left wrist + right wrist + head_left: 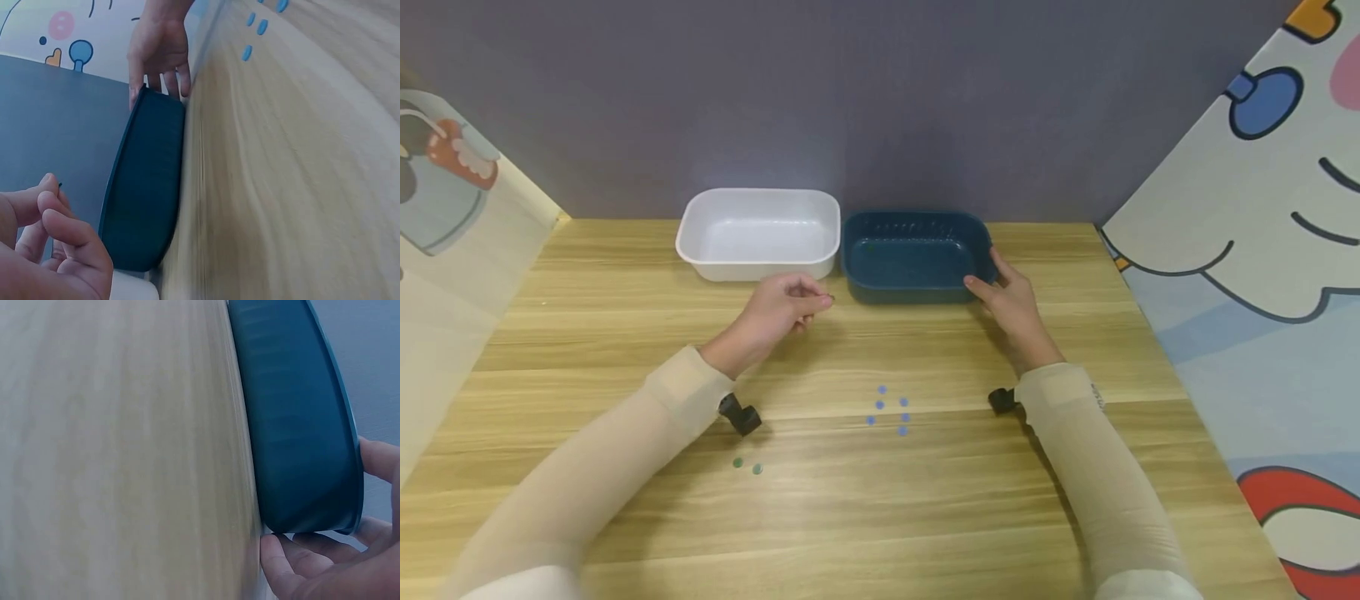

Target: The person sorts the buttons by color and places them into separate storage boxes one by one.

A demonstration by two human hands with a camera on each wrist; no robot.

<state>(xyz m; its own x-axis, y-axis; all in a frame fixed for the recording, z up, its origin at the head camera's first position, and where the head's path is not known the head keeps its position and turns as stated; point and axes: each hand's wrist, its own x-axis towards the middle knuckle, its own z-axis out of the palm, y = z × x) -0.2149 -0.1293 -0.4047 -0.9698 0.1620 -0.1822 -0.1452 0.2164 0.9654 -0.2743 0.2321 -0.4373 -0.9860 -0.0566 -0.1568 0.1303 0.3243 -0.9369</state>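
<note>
My left hand [778, 315] pinches a small, thin dark piece [60, 185] between thumb and forefinger, in front of the gap between two tubs. Only the piece's edge shows past the fingertips. At the right end of the dark teal plastic tub [902, 295], my right hand [1013, 308] grips it, thumb at the rim and fingers against the outer end wall, as the right wrist view shows. Inside that tub a small green spot [870, 247] shows near the left. To its left stands a white plastic tub [760, 271].
Several small blue discs [903, 402] lie scattered on the wooden table [865, 517] between my forearms. Two small green discs [757, 469] lie near my left forearm. A grey wall [910, 100] rises right behind the tubs, and printed panels [1210, 208] flank the table.
</note>
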